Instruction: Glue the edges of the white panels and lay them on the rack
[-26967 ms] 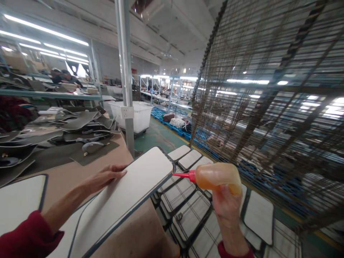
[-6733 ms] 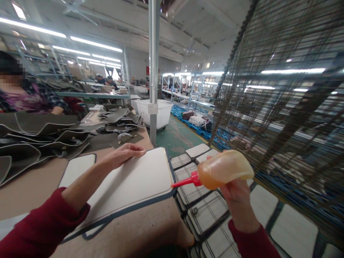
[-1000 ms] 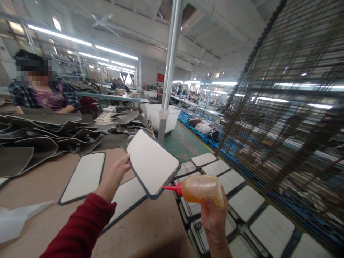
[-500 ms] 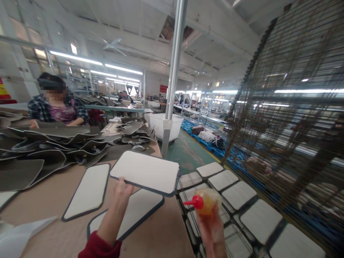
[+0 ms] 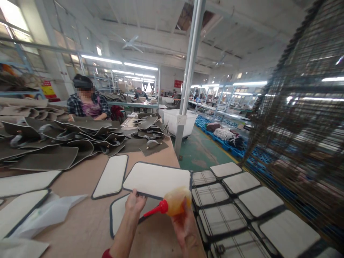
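Observation:
My left hand [image 5: 135, 201] grips the near edge of a white rounded panel with a dark border [image 5: 158, 178], thumb on top and fingers underneath. That panel is raised over a second bordered panel [image 5: 117, 212] lying on the table, partly hidden by my left arm. In my right hand [image 5: 183, 222] is a squeeze bottle [image 5: 177, 202] with yellowish contents and a red nozzle [image 5: 157, 209]. The bottle is tilted on its side, its nozzle pointing left and slightly down, just in front of the held panel's near edge.
Another panel [image 5: 111, 175] lies left on the brown table [image 5: 77, 215], near crumpled white sheets [image 5: 53, 211]. Grey cut pieces [image 5: 61, 143] are heaped behind, where a person [image 5: 87, 100] sits. A wire rack with white panels [image 5: 260, 199] stands right, beside a metal post [image 5: 188, 82].
My right hand has brought the bottle left from over the rack to near the held panel. The held panel sits lower and closer to the table's surface. The view has turned left.

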Demonstrator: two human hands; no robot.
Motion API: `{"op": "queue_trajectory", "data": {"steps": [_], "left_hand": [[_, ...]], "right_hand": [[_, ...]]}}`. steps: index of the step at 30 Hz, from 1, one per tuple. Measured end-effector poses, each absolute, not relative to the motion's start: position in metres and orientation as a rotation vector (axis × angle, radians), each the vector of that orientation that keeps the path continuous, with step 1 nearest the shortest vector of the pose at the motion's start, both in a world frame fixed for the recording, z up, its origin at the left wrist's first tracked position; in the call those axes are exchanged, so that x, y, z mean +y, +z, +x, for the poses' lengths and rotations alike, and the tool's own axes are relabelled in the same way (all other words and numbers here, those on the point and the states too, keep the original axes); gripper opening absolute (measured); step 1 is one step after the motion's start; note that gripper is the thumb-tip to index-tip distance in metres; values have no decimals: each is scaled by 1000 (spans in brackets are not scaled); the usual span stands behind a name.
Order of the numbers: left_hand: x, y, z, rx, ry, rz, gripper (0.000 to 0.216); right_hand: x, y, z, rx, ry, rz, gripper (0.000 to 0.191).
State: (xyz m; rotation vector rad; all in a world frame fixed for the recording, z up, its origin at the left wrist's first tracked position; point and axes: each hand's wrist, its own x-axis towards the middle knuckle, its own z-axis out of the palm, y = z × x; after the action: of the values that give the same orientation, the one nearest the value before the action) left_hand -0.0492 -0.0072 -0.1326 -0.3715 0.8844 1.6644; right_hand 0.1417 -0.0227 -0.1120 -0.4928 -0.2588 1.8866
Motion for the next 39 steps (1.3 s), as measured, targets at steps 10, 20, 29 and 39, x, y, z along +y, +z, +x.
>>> {"op": "queue_trajectory", "data": {"steps": [10, 20, 29, 39], "left_hand": [[-60, -157, -65, 838, 1495, -385, 60], [-93, -175, -109, 945, 1286, -88, 56], [-104, -167, -125, 1003, 1464, -44, 50], [88, -138, -97, 1661, 824, 1575, 74]], "right_hand": [[4, -165, 124, -258, 1906, -546, 39], [14, -187, 121, -214, 1882, -576, 41], [25, -193, 120, -175, 1877, -601, 42], [10, -185, 125, -97, 1870, -713, 44]]}}
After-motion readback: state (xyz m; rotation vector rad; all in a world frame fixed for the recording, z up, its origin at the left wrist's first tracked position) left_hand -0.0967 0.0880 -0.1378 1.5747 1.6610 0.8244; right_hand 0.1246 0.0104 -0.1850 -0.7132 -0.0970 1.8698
